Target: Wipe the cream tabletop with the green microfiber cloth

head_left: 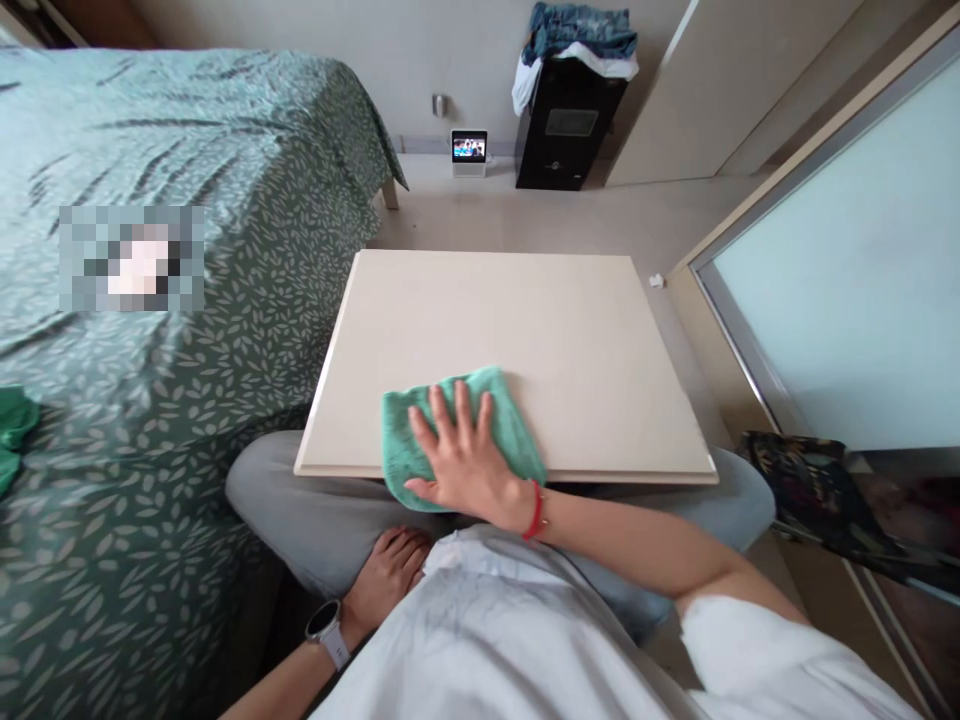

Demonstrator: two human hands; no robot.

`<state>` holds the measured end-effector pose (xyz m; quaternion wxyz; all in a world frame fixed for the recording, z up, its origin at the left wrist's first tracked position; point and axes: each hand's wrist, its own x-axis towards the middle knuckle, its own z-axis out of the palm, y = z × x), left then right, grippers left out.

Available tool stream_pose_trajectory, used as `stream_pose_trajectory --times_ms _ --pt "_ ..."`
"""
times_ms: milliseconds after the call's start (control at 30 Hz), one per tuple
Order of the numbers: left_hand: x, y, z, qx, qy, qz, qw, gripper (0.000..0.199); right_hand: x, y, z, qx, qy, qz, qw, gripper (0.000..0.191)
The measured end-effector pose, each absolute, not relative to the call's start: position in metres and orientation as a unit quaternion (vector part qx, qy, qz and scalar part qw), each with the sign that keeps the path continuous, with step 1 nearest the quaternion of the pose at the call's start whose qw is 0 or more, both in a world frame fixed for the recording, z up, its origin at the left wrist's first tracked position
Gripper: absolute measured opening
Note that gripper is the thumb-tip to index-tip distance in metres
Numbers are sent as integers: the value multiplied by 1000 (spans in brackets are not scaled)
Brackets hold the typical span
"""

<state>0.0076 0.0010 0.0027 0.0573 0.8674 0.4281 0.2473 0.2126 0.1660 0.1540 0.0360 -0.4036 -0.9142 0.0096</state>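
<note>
My right hand lies palm down with fingers spread on a green cloth, pressing it flat without gripping it. The cloth rests on the near edge of a cream tabletop, left of its middle, and part of it hangs over the edge towards my lap. A red bracelet circles my right wrist. My left hand rests on my left thigh beside my white shirt, its fingers laid on the grey trousers with nothing visible in them. A watch is on the left wrist.
On the left is a bed with a green leaf-patterned cover and a blurred patch. Behind the table are a small lit screen and a black cabinet topped with folded jeans. A frosted glass panel borders the right.
</note>
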Motion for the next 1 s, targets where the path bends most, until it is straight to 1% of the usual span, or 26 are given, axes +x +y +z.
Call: stream_pose_trajectory --times_ms 67,200,300,367,500,600,733,867,933,1000 --pt "8 0 1 867 427 251 55 49 178 171 158 -332 -942 -6 43 97" --pt "8 -2 2 865 430 252 59 47 127 199 167 -172 -983 -30 48 82" --pt "8 -4 4 863 434 249 66 46 96 239 175 -35 -999 17 20 62" --pt "9 -4 5 863 435 248 71 45 77 273 179 -20 -998 58 -1 53" --pt "10 -5 7 860 443 242 78 44 46 347 184 -154 -984 94 -8 56" --pt "10 -5 9 860 446 237 73 43 35 400 184 -236 -967 99 3 62" --pt "9 -5 13 858 449 239 67 45 39 449 184 -329 -937 113 33 64" --pt "10 -3 16 861 445 238 70 46 72 478 183 -436 -888 130 66 69" --pt "10 -2 17 862 443 236 71 46 104 489 182 -482 -863 136 64 71" --pt "9 -1 17 864 441 231 71 46 146 499 179 -523 -839 140 62 69"
